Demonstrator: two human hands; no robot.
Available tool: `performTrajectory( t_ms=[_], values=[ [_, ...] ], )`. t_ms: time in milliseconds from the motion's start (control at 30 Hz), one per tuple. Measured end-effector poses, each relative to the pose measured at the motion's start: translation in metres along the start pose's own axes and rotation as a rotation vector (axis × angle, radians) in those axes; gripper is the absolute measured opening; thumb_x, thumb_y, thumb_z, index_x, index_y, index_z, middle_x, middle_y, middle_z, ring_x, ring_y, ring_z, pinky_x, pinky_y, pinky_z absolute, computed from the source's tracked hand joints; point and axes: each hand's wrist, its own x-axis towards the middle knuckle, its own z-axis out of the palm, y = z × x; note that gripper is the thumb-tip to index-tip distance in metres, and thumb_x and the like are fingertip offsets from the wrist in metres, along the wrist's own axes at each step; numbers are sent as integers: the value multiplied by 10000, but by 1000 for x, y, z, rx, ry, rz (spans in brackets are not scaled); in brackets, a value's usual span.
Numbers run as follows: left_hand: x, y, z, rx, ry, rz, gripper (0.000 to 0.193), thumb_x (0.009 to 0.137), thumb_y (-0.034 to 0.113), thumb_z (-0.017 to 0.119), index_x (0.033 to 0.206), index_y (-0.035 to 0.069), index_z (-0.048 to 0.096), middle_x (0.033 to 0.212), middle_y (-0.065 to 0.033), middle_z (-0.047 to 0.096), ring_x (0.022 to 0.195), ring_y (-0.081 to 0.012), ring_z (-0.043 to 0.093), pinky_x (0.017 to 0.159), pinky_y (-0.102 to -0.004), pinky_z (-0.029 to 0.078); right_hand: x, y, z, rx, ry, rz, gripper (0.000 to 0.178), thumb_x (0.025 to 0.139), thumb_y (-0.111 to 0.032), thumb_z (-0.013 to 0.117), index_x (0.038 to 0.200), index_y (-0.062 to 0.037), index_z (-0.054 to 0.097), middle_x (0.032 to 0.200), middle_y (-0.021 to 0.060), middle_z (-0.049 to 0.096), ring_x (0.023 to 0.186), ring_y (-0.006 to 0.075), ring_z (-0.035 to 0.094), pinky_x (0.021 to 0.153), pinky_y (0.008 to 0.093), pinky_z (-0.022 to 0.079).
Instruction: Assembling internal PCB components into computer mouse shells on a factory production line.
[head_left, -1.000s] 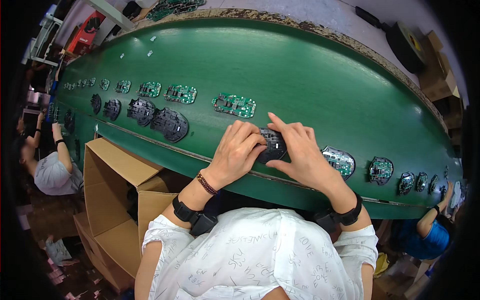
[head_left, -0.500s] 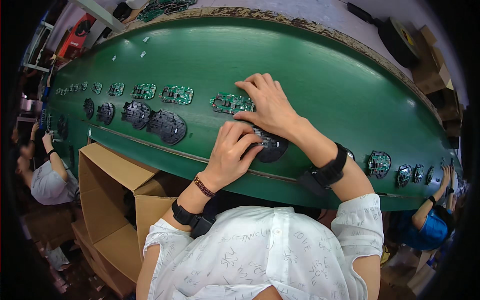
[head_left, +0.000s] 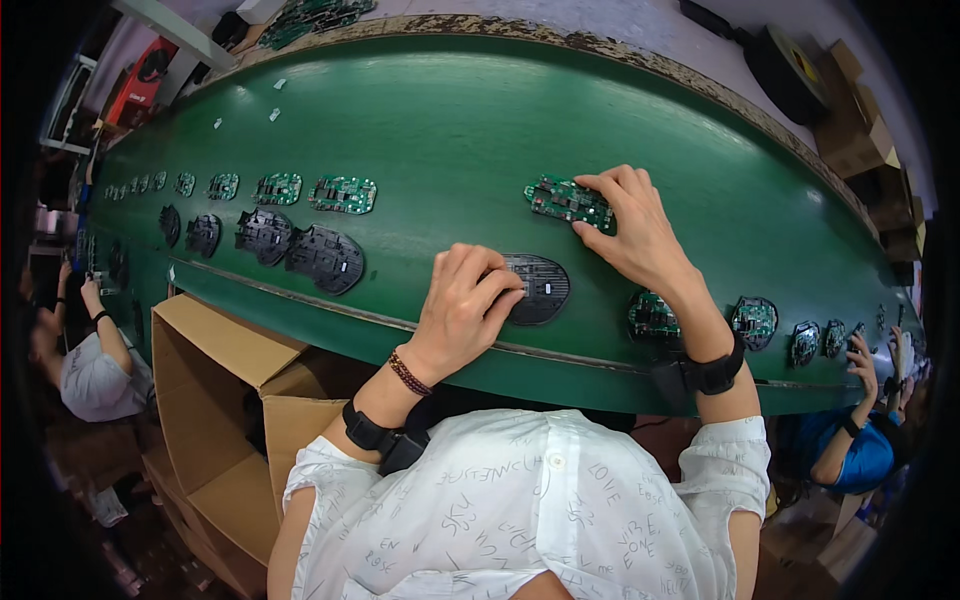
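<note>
My left hand is closed in a pinch at the left side of a rounded black plastic shell, which lies on the green work surface in front of me. Its fingertips partly cover that side of the shell. Farther back and to the right, my right hand grips the right end of a green circuit board between thumb and fingers. Under my right forearm sits another black shell with a green board in it, partly hidden by the arm.
On the left run a row of green circuit boards and a row of black shells. More shells with boards stand at right. An open cardboard box is below the near edge. Co-workers' hands work at both ends.
My right hand has moved right with the circuit board, away from the black shell. My left hand stays at the shell. The filled shell beside my right forearm has come into sight.
</note>
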Motion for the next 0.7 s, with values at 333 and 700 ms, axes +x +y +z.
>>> performTrajectory(
  t_ms=[333, 700],
  values=[
    [1, -2, 1, -3, -5, 16, 176, 788, 61, 804, 930, 80, 701, 972, -52, 615, 932, -252, 541, 819, -390, 397, -9, -2, 0, -49, 38, 5, 503, 825, -177, 801, 1280, -44, 634, 1159, 103, 575, 1112, 286, 519, 950, 408, 425],
    [0, -4, -3, -25, -22, 22, 209, 783, 70, 814, 964, 82, 712, 982, -52, 619, 939, -251, 544, 824, -384, 404, -8, -6, 0, 10, 57, 38, 537, 807, -158, 829, 1285, -19, 628, 1158, 128, 570, 1111, 311, 522, 969, 421, 440]
  ],
)
